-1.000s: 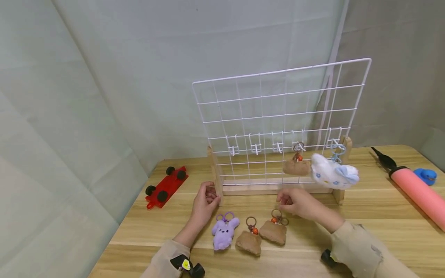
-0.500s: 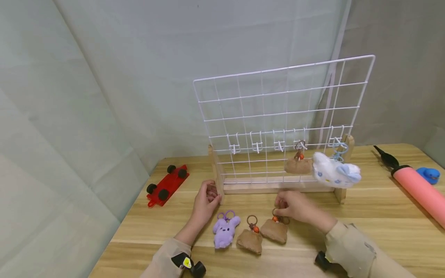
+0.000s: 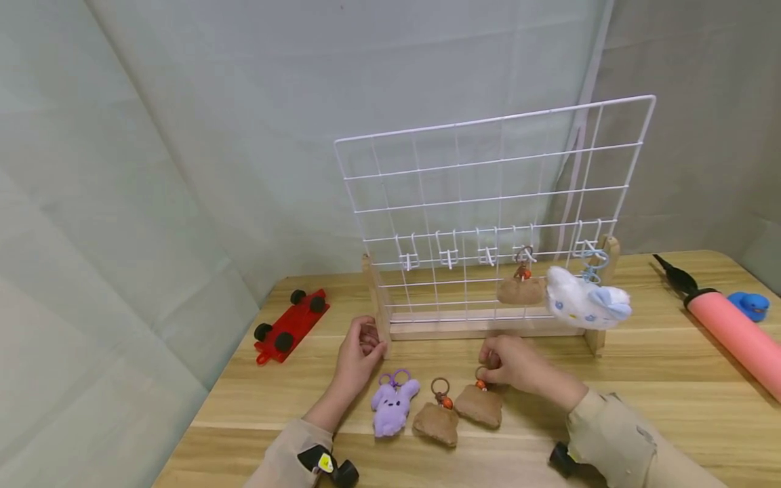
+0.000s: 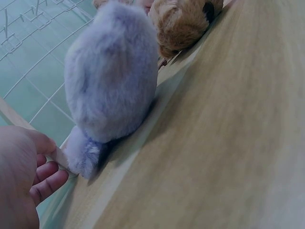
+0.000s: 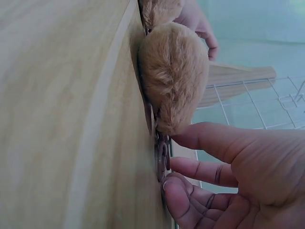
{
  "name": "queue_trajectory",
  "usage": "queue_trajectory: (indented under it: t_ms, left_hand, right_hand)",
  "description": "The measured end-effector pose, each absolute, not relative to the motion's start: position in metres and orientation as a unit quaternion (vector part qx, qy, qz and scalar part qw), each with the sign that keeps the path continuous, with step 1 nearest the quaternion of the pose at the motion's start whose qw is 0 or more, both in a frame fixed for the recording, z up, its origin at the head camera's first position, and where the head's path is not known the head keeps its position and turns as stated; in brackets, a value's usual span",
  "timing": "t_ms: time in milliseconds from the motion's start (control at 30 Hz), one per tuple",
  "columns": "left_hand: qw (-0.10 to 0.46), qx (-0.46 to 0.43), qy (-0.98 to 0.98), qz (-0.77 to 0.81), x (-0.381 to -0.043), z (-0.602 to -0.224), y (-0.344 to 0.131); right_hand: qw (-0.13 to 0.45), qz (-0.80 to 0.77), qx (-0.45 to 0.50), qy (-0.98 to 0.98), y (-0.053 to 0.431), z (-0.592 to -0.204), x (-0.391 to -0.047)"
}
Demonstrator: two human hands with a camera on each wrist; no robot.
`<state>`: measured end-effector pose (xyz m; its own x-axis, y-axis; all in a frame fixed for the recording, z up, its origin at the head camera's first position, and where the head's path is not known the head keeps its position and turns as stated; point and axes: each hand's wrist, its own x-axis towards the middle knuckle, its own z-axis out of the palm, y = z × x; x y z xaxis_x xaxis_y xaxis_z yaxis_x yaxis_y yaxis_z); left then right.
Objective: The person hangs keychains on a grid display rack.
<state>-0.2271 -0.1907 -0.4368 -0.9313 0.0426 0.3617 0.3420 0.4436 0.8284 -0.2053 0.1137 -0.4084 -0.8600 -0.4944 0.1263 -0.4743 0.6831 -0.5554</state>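
My left hand [image 3: 358, 356] grips the foot of the wooden stand [image 3: 378, 312] at the left end of a white wire grid rack [image 3: 464, 169]. My right hand [image 3: 518, 366] is at the metal ring of a brown plush keychain [image 3: 480, 405] lying on the table. In the right wrist view its thumb and index finger close on the ring [image 5: 163, 160], with the other fingers curled beside it. A second brown plush keychain [image 3: 436, 423] lies to the left, then a purple plush keychain [image 3: 392, 408] with two rings, close to my left wrist.
Several white hooks [image 3: 448, 257] line the grid. From the right ones hang a brown plush keychain [image 3: 521, 290] and a white plush cat keychain [image 3: 586, 298]. A red toy car chassis [image 3: 291, 327] lies left; a pink pump [image 3: 735, 335] and blue rubber duck [image 3: 749, 306] lie right.
My right hand has moved slightly left and down onto the ring of the right-hand brown plush keychain on the table. The left hand has stayed at the stand's foot.
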Motion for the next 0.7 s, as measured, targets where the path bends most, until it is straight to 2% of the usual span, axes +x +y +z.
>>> queue_trajectory:
  t_ms: [300,700]
  left_hand:
    - [0.15,-0.119,-0.837,-0.513,-0.2279,-0.4379,-0.1908]
    - [0.15,-0.123,-0.835,-0.516,-0.2271,-0.4368,-0.1907]
  right_hand:
    - [0.021,-0.294,-0.283,0.913,0.1135,-0.405,-0.2021]
    - [-0.012,-0.252,-0.28,0.926,0.1112,-0.4067,-0.2008]
